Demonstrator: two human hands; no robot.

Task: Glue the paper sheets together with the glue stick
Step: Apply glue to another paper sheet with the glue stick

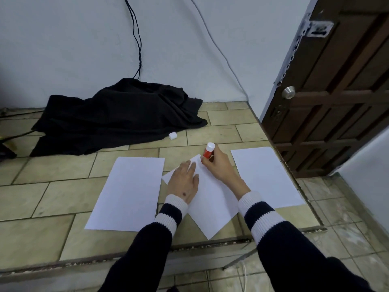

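Three white paper sheets lie on the tiled floor: a left sheet (128, 192), a tilted middle sheet (212, 203) and a right sheet (265, 175). My left hand (184, 182) presses flat on the middle sheet, fingers spread. My right hand (216, 163) grips a red glue stick (208, 151) with a white end, held upside down with its tip at the middle sheet's far corner. The small white cap (172, 135) lies apart on the floor, beside the black cloth.
A crumpled black cloth (117, 119) lies at the back near the wall, with cables (136, 39) hanging above it. A brown wooden door (336, 91) stands at the right. The tiled platform ends in a step edge (189, 249) close to me.
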